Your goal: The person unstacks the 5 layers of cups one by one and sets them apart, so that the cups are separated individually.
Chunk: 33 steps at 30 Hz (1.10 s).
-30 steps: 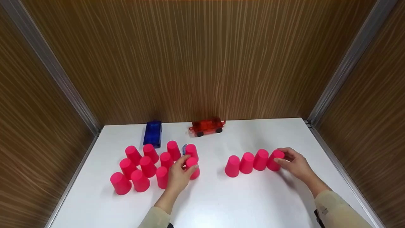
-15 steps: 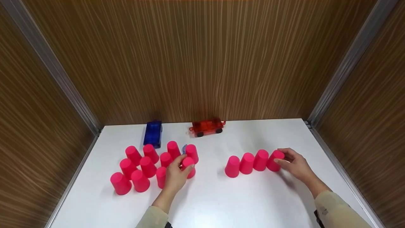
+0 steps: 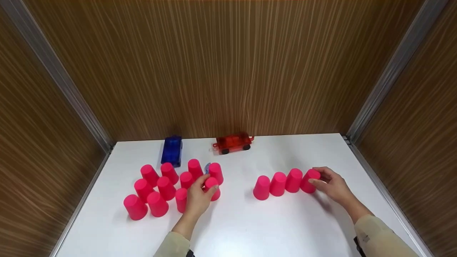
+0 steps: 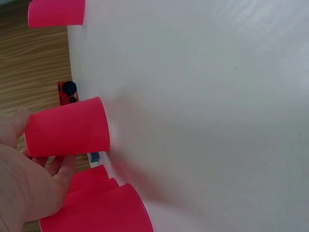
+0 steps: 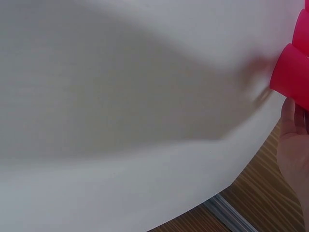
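Observation:
My left hand (image 3: 197, 198) grips an upside-down pink cup (image 3: 212, 190) at the front right corner of a block of pink cups. In the left wrist view the thumb and fingers of the left hand (image 4: 34, 186) sit around the base end of that cup (image 4: 70, 128). To the right, several more upside-down cups stand in a slanting row, side by side. The rightmost cup (image 3: 309, 182) is held between thumb and fingers of my right hand (image 3: 334, 185). Only part of the right hand (image 5: 292, 150) and its cup (image 5: 292, 77) shows in the right wrist view.
Left of my left hand, several pink cups (image 3: 135, 207) stand upside down in rows. Behind them lie a blue toy car base (image 3: 172, 150) and a red one (image 3: 234, 142) with black wheels. A small blue-grey object (image 3: 207, 167) is partly hidden. Wood-grain walls (image 3: 228, 71) enclose the white table (image 3: 250, 228).
My left hand has shifted slightly left with its cup, bringing it nearer the neighbouring cups, then stayed there. The right hand and its row have kept their place.

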Each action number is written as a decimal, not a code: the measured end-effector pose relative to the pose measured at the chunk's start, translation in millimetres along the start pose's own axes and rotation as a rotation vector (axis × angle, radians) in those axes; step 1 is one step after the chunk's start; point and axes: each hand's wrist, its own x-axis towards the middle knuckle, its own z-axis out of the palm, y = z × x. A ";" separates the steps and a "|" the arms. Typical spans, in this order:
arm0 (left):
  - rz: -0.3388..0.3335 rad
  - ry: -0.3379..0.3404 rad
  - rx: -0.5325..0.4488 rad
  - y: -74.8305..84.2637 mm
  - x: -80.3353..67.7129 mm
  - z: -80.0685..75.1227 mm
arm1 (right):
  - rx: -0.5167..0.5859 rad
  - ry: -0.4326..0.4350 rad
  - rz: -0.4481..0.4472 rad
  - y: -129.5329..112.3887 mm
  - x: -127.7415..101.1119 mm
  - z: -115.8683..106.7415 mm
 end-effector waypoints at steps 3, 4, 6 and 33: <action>0.001 0.005 -0.005 -0.9 0.5 -0.1 | 0.001 0.001 0.005 -0.3 0.4 0.0; -0.001 0.004 -0.008 -0.9 0.5 0.1 | -0.001 -0.002 0.007 0.1 0.3 -0.3; -0.007 0.000 -0.012 0.2 0.4 0.2 | 0.000 0.001 0.011 0.4 -0.2 -0.5; 0.075 -0.309 -0.040 86.6 15.2 96.1 | 0.017 -0.013 0.044 -3.6 -1.0 0.5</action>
